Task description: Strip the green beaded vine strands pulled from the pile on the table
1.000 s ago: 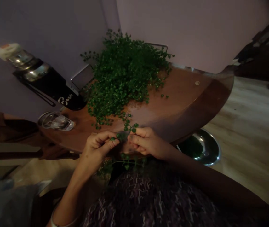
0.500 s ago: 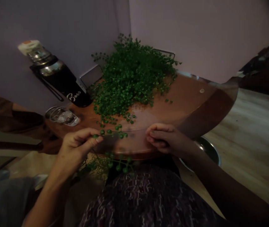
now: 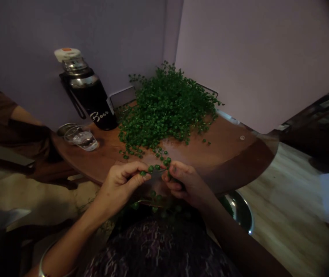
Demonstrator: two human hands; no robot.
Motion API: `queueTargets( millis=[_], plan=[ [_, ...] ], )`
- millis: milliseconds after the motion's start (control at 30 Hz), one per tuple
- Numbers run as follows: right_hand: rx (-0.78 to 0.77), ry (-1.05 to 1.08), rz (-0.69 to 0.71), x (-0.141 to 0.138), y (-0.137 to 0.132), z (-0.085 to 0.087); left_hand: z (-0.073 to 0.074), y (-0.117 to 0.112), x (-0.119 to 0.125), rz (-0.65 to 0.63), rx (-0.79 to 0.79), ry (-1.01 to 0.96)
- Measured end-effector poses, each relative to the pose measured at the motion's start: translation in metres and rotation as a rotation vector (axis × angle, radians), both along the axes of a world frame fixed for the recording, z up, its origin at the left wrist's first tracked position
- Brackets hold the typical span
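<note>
My left hand (image 3: 125,184) is closed in a pinch on one end of a sprig of small round green berries (image 3: 154,169). At the sprig's other end, the thumb and fingers of my right hand (image 3: 186,182) are closed round the berries. Both hands are close together over the near edge of the wooden table (image 3: 228,161). Just beyond them lies a big heap of green berry sprigs (image 3: 167,107). More berry stems (image 3: 153,198) show below my hands, dim and blurred, at the table's near edge.
A black flask (image 3: 93,96) with a white cap stands at the back left. In front of it is a clear glass (image 3: 85,139). Two walls meet behind the heap. Below the table on the right is a shiny metal bowl (image 3: 244,215) with something green in it.
My right hand has come in to my left and now grips the sprig's far end. Before, it was apart from the sprig. The view has shifted too.
</note>
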State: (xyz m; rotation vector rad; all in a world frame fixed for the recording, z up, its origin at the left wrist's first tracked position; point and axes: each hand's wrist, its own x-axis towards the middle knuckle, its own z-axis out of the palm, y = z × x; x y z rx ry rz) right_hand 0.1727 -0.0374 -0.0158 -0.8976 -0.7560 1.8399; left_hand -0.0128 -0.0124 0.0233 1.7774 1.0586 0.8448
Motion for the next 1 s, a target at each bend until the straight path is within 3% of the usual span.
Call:
queueTargets(
  millis=[333, 467, 633, 867, 933, 1000],
  plan=[
    [0.042, -0.107, 0.071, 0.001, -0.001, 0.000, -0.001, 0.000, -0.007, -0.025, 0.001, 0.056],
    [0.135, -0.273, 0.180, 0.005, -0.003, 0.004, 0.002, 0.001, -0.010, -0.041, 0.097, 0.121],
    [0.299, -0.569, 0.246, 0.015, -0.005, 0.023, 0.002, 0.002, -0.014, -0.161, 0.278, 0.266],
    [0.453, -0.825, 0.389, 0.028, -0.007, 0.033, -0.003, -0.005, -0.009, -0.281, 0.269, 0.324],
    [0.485, -0.914, 0.414, 0.035, -0.008, 0.030, 0.000, 0.000, -0.015, -0.261, 0.306, 0.296],
    [0.476, -1.012, 0.400, 0.046, -0.007, 0.027, 0.005, 0.008, -0.026, -0.148, 0.335, 0.259]
  ],
)
